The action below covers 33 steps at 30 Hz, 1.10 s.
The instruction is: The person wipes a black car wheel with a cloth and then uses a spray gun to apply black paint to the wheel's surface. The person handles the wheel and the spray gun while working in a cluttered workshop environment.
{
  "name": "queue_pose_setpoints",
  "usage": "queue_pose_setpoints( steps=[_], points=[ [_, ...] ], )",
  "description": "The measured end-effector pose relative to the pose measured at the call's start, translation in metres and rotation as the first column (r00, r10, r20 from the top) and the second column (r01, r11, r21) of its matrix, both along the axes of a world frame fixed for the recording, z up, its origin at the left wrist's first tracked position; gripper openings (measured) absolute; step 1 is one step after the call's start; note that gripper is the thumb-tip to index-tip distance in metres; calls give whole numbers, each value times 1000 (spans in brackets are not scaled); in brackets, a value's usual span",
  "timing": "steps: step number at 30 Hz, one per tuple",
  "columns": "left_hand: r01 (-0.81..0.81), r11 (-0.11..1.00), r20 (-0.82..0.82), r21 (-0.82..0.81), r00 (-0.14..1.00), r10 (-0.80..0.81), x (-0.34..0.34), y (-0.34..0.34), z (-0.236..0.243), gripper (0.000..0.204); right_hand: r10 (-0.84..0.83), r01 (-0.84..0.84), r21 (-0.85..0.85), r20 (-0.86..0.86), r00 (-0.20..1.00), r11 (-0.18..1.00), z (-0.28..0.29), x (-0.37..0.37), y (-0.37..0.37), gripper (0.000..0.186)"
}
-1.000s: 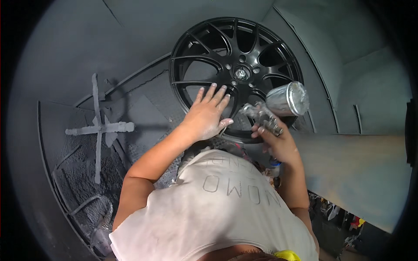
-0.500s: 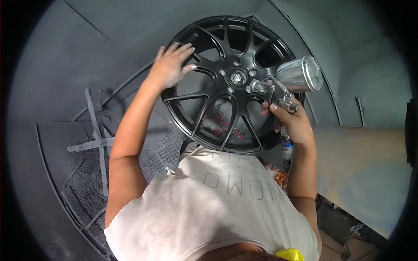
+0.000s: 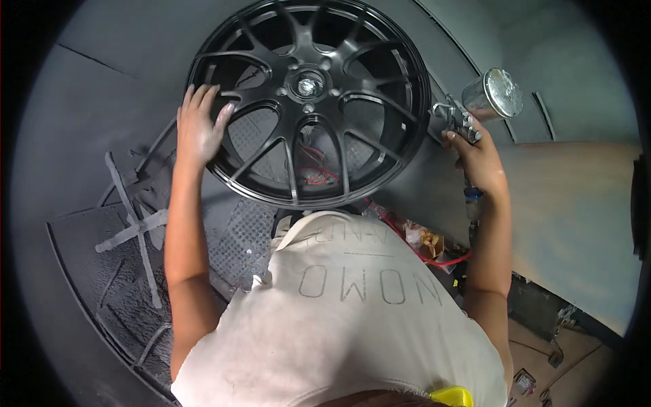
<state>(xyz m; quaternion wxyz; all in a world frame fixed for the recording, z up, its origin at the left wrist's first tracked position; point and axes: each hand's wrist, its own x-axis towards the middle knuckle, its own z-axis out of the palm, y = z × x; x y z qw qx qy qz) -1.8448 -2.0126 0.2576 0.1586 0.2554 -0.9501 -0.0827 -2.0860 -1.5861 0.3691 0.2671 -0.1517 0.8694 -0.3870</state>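
A dark, many-spoked car wheel rim [image 3: 298,146] stands before me, its spoked face turned up toward my view. Crumpled foil-like material covers its hub centre. My left hand [image 3: 202,125] is at the rim's left edge, fingers stretched and thumb apart; whether it touches the metal I cannot tell. Off the rim's right edge, my right hand [image 3: 483,152] is wrapped round a spray gun [image 3: 463,122]. A metal paint cup [image 3: 494,93] with a foil-like lid is on the gun, and its nozzle points left toward the rim. Fingers partly hide the gun's handle.
Grey crossed bars [image 3: 139,225] are at the left above a rough dark surface. A large pale board [image 3: 569,230] fills the right side. A red hose [image 3: 441,261] runs near my right forearm, beside some litter [image 3: 424,237]. Perforated flooring [image 3: 244,230] shows below the rim.
In my view the rim has shifted up and left, and its spokes sit at a different angle. The spray gun has moved from over the rim's face to beyond its right edge.
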Motion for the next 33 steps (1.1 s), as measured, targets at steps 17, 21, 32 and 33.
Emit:
queue_pose_setpoints(
  steps=[17, 21, 32, 33],
  points=[
    [622, 657, -49, 427, 741, -670, -17, 255, 38, 54, 242, -249, -36, 402, 883, 968, 24, 12, 53, 60],
    [587, 715, 18, 380, 768, -640, -22, 264, 40, 58, 399, -334, -219, 496, 771, 917, 27, 0, 63, 59],
    [522, 822, 75, 229, 832, -550, -9, 275, 44, 58, 589, -519, -287, 492, 641, 805, 28, -18, 55, 61],
    [503, 834, 82, 227, 843, -531, -7, 276, 42, 59, 595, -539, -271, 502, 628, 798, 31, -20, 52, 62]
  ],
)
